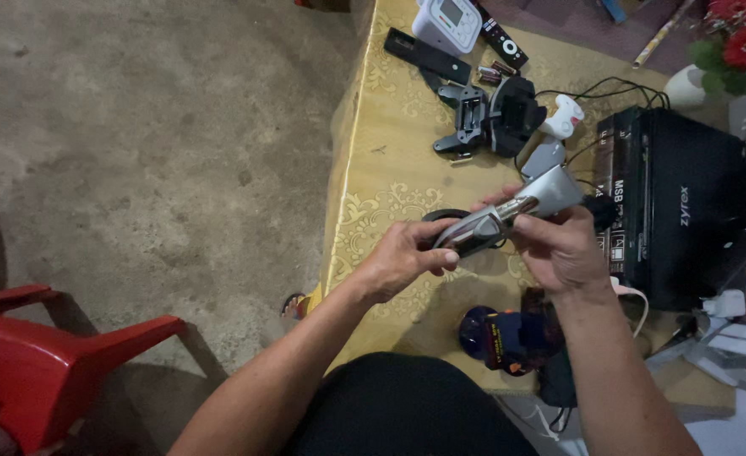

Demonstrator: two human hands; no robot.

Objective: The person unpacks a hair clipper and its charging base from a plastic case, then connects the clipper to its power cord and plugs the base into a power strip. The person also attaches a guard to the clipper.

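At the far left a glossy red plastic chair (pixel 43 359) sits on rough, mottled concrete floor (pixel 153 152), its seat cut off by the frame edge. Your left hand (pixel 402 262) curls its fingers closed around the lower, dark end of a smooth silver hair clipper (pixel 508 215), held over the gold-patterned tablecloth (pixel 381 169). Your right hand (pixel 563 249) closes on the wider metallic head end, thumb across the top. A black ring-shaped thing beneath the clipper is mostly hidden. Farther back lie a black folding mount (pixel 487 118) and a black remote (pixel 501 38). Below your hands rests a rounded dark blue gadget (pixel 504 338), hard to identify. At right stands a matte black box (pixel 686 203).
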